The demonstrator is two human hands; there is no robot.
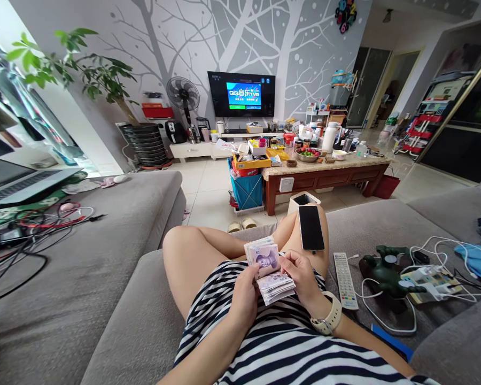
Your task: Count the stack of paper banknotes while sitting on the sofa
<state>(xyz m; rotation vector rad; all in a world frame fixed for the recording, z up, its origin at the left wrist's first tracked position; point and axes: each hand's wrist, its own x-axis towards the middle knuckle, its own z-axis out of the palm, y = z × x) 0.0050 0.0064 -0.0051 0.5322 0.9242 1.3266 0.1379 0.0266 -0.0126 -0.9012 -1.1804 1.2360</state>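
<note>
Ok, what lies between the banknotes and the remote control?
In the head view: the right hand, then some striped clothing and a strip of grey couch.

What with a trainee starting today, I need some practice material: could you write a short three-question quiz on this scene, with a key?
1. What are the left hand and the right hand both holding?
2. True or false: the beige wrist strap is worn on the right.
3. Which of these lies to the right of the phone in the picture?
A) the laptop
B) the remote control
C) the electric fan

Key:
1. Banknotes.
2. True.
3. B.
</note>
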